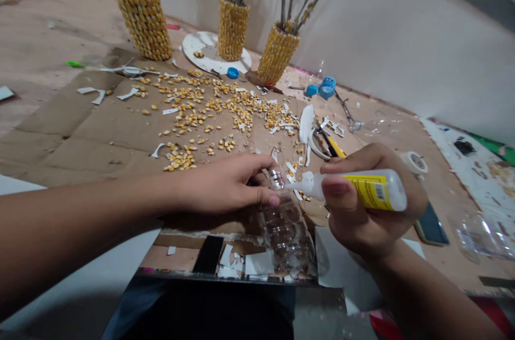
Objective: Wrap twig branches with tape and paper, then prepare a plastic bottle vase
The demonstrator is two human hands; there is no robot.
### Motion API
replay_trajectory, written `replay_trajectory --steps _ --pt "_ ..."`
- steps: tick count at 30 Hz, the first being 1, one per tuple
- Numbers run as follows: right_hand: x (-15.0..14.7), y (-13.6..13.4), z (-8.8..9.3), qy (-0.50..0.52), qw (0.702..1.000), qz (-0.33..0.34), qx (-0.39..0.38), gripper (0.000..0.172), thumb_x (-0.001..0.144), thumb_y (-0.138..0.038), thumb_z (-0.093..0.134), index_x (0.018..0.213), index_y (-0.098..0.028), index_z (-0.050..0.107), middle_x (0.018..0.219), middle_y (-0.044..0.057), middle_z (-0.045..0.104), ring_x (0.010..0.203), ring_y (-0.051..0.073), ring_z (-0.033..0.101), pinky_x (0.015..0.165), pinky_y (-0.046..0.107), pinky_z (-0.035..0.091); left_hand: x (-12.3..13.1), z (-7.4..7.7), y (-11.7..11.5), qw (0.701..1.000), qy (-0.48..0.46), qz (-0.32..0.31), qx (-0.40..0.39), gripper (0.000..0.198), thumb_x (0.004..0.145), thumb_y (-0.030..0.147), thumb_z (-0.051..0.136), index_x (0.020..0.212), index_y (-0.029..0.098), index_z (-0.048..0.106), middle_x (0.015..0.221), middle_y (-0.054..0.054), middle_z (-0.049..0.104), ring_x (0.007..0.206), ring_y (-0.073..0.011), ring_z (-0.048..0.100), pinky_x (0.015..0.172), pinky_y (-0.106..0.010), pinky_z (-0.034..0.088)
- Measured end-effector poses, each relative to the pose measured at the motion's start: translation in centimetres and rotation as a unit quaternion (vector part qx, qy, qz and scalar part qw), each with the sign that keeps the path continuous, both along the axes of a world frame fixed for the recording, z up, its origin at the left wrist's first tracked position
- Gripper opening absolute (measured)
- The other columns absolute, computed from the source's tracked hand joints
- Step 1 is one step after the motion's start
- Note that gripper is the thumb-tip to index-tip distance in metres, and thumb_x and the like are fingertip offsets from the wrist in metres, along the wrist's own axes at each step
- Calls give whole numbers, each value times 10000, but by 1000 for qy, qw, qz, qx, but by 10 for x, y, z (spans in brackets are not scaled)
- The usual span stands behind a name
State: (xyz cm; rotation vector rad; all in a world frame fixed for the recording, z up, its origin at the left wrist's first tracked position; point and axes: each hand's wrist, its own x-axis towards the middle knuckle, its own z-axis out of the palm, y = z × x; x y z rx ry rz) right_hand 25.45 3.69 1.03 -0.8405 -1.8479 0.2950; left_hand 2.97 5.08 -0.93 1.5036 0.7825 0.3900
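My left hand (237, 182) is closed around the neck end of a clear plastic bottle (285, 227), which lies tilted at the table's front edge. In my right hand (370, 206) is a white glue bottle (396, 190) with a yellow label, held sideways between thumb and fingers. Its nozzle points left and reaches the plastic bottle near the neck; whether it touches I cannot tell. Loose corn kernels (181, 157) lie on the cardboard (84, 131) beyond my left hand.
Three kernel-covered pots, left (145, 26), middle (233, 29) and right (277, 53), hold twigs at the back. A yellow cutter (335, 146) lies near a tape roll (414, 163). To the right are a phone (431, 224) and another clear bottle (485, 235). Paper scraps are scattered about.
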Motion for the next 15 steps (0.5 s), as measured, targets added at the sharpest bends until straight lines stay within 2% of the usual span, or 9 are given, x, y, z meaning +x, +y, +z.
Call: replay_trajectory --steps 5,15 --pt "1 -2 1 -14 1000 -11 2 162 912 -399 788 876 -266 701 575 -27 581 440 145 487 359 311 294 0 1 0 1000 -5 6 -14 232 925 365 700 1033 183 603 812 3 653 724 -160 613 605 -259 432" --pt "3 -4 2 -18 1000 -5 -2 157 907 -409 794 898 -273 717 627 -8 632 467 153 539 361 305 341 -1 -1 0 1000 -3 3 2 220 938 356 677 1038 172 607 819 -5 672 738 -162 617 624 -270 421"
